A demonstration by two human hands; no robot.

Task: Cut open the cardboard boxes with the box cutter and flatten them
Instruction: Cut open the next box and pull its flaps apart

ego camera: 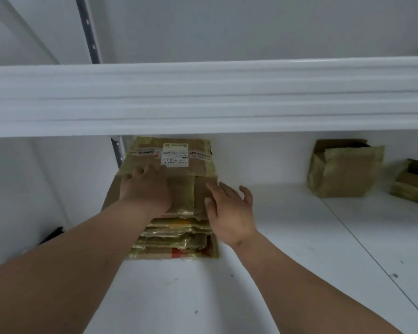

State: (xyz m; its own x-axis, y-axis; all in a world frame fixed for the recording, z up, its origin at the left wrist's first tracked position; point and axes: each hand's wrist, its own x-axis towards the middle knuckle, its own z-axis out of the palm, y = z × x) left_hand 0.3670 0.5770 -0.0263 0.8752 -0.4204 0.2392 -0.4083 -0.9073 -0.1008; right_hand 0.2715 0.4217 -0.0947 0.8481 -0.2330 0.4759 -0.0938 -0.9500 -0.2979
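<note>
Cardboard stack (pixel 179 227) flattened on shelf (pixel 275 237); left hand (pixel 145 189) flat atop, right hand (pixel 229 210) fingers spread at edge.

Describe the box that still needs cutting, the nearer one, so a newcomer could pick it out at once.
Start at the white lower shelf under the thick white ledge. At its left lies a stack of flattened cardboard under both hands; look right instead, toward the back wall. There stands the open cardboard box, full height with its flaps raised, larger and nearer the stack than the box cut off at the frame's right edge.
</note>
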